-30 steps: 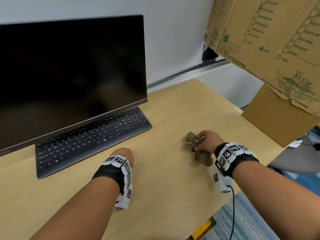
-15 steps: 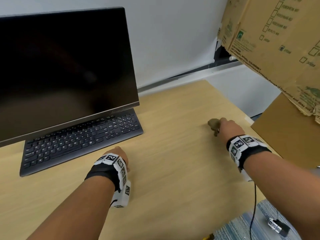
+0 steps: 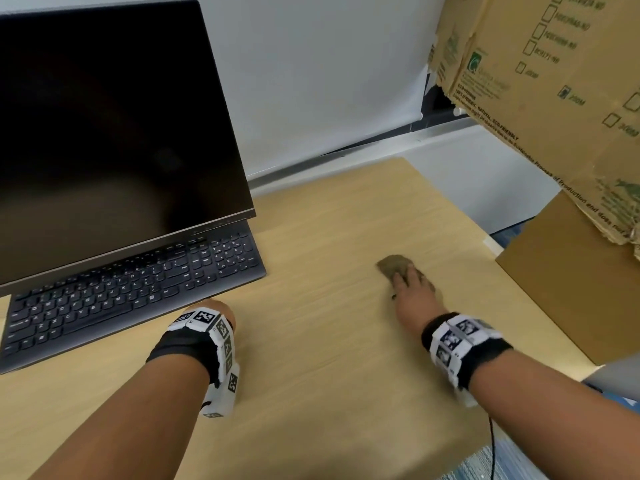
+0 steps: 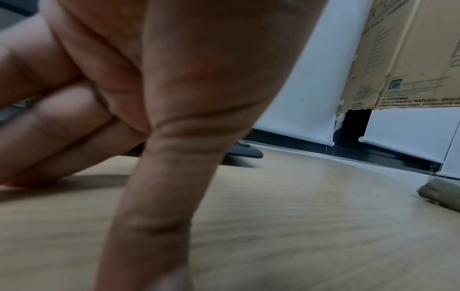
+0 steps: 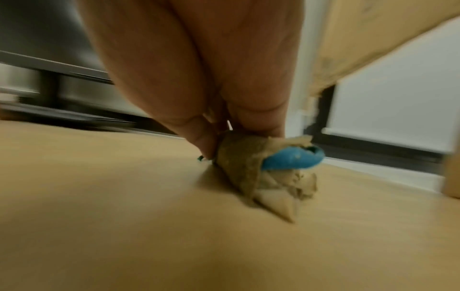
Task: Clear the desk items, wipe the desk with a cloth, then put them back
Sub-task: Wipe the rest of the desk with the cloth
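A crumpled tan cloth (image 3: 390,264) with a blue patch (image 5: 293,159) lies on the light wooden desk (image 3: 329,375), right of centre. My right hand (image 3: 410,292) is on top of it, thumb and fingers (image 5: 256,118) closing on the bunched cloth (image 5: 246,171) and pressing it to the desk. My left hand (image 3: 220,311) rests on the desk just in front of the black keyboard (image 3: 131,289), fingers folded under, thumb (image 4: 161,177) pointing down to the wood; it holds nothing. The cloth (image 4: 440,191) shows at the far right in the left wrist view.
A dark monitor (image 3: 114,133) stands over the keyboard at the left. A brown cardboard box (image 3: 571,289) sits at the desk's right edge, with a printed cardboard sheet (image 3: 554,81) hanging above it. A white wall panel runs along the back.
My right hand slid the cloth away from me and to the right, then back a little to the left. The left hand has stayed in front of the keyboard.
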